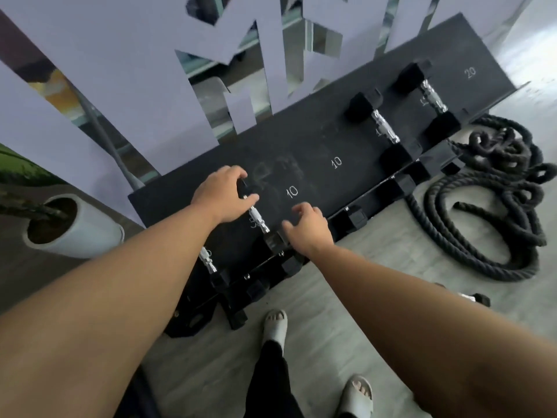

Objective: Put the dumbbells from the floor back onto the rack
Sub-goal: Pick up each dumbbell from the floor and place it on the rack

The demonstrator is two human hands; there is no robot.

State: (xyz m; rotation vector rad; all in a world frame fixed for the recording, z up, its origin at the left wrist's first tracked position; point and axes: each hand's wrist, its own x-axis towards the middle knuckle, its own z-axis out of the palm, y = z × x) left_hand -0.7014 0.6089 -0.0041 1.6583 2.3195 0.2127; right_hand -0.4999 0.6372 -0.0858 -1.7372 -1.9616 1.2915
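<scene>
The black rack [316,140] is the biggest thing here, a long sloped shelf that runs from the lower left up to the right, with white numbers 10 and 20 painted on it. Behind it stands a pale wall panel [126,70] with cut-out shapes. On the grey floor at the right lies a thick black rope [494,212], coiled in loops close to the end of the rack. At the left stands a white plant pot [75,233]. Two bigger dumbbells [382,128] with black heads and shiny handles rest on the right half of the shelf. The small dumbbell [256,215] lies on the left part of the shelf, beside a painted 10. The left hand [223,196] is curled around its far end, fingers touching the handle. The right hand [307,227] hovers just beside its near head, fingers loose and spread, gripping nothing. Another dumbbell [473,298] lies on the floor behind the right forearm, mostly hidden.
</scene>
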